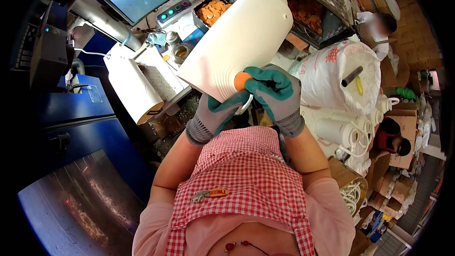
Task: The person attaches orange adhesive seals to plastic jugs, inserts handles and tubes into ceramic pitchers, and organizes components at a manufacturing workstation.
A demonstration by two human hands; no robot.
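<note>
Your left hand [213, 114] touches the lower rim of the cylinder [239, 33], lying toward 12 o'clock, and your right hand [278, 92], fingers bent, touches the disc [241, 81] at its 10 o'clock, though whether either grips I cannot tell.

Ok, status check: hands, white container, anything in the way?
Right hand touching orange disc. Left hand at near end of white container. Container slants away to the right. Nothing seen blocking the hands; plastic-wrapped bundle close on right.
</note>
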